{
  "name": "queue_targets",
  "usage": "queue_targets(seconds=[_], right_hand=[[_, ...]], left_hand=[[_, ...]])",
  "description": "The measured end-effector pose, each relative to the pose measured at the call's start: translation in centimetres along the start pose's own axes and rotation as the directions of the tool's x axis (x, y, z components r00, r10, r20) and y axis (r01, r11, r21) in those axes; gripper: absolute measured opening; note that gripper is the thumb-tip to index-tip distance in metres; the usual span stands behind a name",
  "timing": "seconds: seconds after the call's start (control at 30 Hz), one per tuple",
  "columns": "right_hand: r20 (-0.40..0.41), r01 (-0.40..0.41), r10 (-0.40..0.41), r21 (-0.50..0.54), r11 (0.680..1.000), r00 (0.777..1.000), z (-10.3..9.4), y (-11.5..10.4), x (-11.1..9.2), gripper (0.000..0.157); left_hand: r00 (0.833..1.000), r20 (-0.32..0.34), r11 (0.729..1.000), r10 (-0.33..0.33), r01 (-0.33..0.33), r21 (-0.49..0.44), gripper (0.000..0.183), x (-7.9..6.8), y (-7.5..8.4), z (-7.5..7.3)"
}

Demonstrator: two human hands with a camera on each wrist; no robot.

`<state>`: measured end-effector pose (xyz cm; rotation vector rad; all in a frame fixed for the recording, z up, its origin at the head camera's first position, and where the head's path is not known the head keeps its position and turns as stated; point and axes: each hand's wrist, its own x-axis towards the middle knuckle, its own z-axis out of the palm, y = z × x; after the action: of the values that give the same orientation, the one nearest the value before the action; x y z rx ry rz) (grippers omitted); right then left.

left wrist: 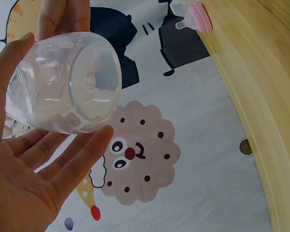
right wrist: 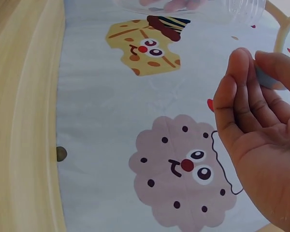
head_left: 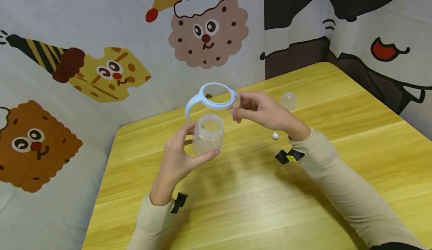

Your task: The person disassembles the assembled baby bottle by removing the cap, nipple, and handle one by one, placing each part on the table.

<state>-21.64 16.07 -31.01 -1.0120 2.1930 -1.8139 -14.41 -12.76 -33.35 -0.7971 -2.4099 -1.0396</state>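
My left hand [head_left: 177, 152] grips a clear baby bottle [head_left: 208, 133] round its side, open mouth upward, above the table. The left wrist view shows the bottle's round base [left wrist: 92, 79] between thumb and fingers. My right hand [head_left: 258, 109] pinches one handle of a light blue ring with two handles [head_left: 216, 105], held just above the bottle's mouth and apart from it. In the right wrist view the fingertips [right wrist: 239, 63] close on a bluish bit of that handle [right wrist: 268, 79]. The bottle's threaded neck [right wrist: 249, 8] shows at the top there.
On the wooden table [head_left: 256, 205] stands a clear dome cap [head_left: 288, 101] beyond the right wrist. A small white piece [head_left: 275, 135] lies nearer. A pink collar with a clear teat [left wrist: 198, 18] shows at the table's edge in the left wrist view. A cartoon-printed cloth [head_left: 135, 25] hangs behind.
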Motion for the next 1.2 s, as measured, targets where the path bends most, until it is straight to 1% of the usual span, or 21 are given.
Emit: queue_targets(seconds=[0.13, 0.27, 0.4, 0.63, 0.77, 0.9, 1.07, 1.2], right_hand=[[-0.047, -0.005, 0.006, 0.033, 0.999, 0.999, -0.2, 0.2, 0.0, 0.014], [-0.091, -0.013, 0.016, 0.025, 1.000, 0.996, -0.5, 0.5, 0.0, 0.019], [-0.132, -0.030, 0.032, 0.016, 0.999, 0.991, -0.8, 0.9, 0.0, 0.017], [-0.168, -0.111, 0.115, 0.038, 0.993, 0.979, -1.2, 2.1, 0.3, 0.019], [-0.201, -0.175, 0.176, 0.023, 0.984, 0.964, -1.5, 3.3, 0.6, 0.020], [-0.235, -0.259, 0.250, -0.005, 0.966, 0.939, -2.0, 4.4, 0.8, 0.020], [-0.245, -0.338, 0.328, 0.001, 0.941, 0.912, -2.5, 6.0, 0.8, 0.021], [-0.236, -0.368, 0.357, -0.005, 0.930, 0.904, -2.7, 7.3, 1.0, 0.023]], left_hand=[[1.000, -0.001, 1.000, -0.002, 0.002, 0.004, 0.082, 0.0, 0.0, 0.0], [1.000, 0.000, 1.000, -0.010, 0.010, 0.012, 0.082, -0.1, 0.1, 0.0], [1.000, 0.002, 1.000, -0.007, 0.007, 0.013, 0.082, -0.1, 0.0, 0.1], [1.000, 0.000, 1.000, -0.014, 0.014, 0.001, 0.081, -0.3, -0.2, 0.2], [1.000, -0.001, 1.000, -0.012, 0.012, -0.002, 0.082, -0.3, -0.2, 0.2], [1.000, -0.001, 1.000, -0.003, 0.003, 0.011, 0.082, -0.1, -0.3, 0.2], [1.000, -0.005, 1.000, -0.001, 0.001, 0.012, 0.082, 0.0, -0.3, 0.1], [1.000, -0.010, 1.000, -0.002, 0.002, 0.013, 0.083, 0.0, -0.3, 0.0]])
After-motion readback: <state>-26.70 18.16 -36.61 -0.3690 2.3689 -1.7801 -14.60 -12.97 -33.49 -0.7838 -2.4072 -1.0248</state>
